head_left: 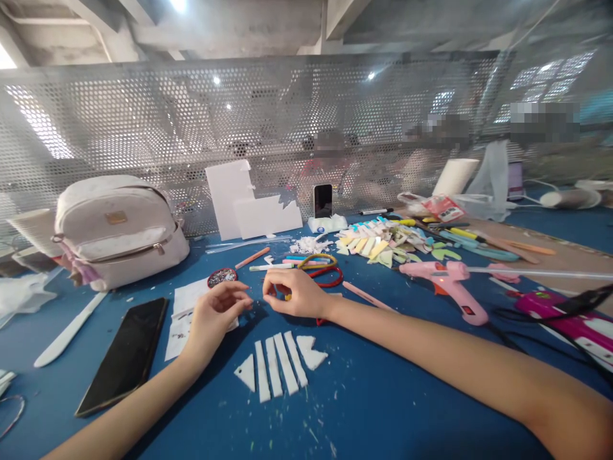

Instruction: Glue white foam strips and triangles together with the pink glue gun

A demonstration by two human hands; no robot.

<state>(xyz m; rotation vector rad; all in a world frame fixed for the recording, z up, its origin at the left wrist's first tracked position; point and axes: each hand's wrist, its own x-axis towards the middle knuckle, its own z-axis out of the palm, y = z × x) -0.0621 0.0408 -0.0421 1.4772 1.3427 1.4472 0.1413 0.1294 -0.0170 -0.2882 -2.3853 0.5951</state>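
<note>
My left hand point(215, 313) is raised above a white paper point(184, 300) with small dark bits on it. Its thumb and fingertips are drawn together in a pinch; anything between them is too small to make out. Facing it, a short gap away, my right hand point(294, 292) also has thumb and forefinger pressed together, with no nameable thing showing there. Below both hands, flat white strips point(272, 366) lie side by side, between a triangular white piece with a dark dot point(246, 372) and a notched white piece point(311, 352). Together they form a fish-bone shape.
A pink glue gun point(443, 281) and a magenta power strip point(565, 319) with cables lie right. Left are a dark phone point(125, 354), a white plastic knife point(71, 329) and a backpack point(119, 233). Colored scraps point(378, 239) are heaped behind, before a perforated screen point(268, 121).
</note>
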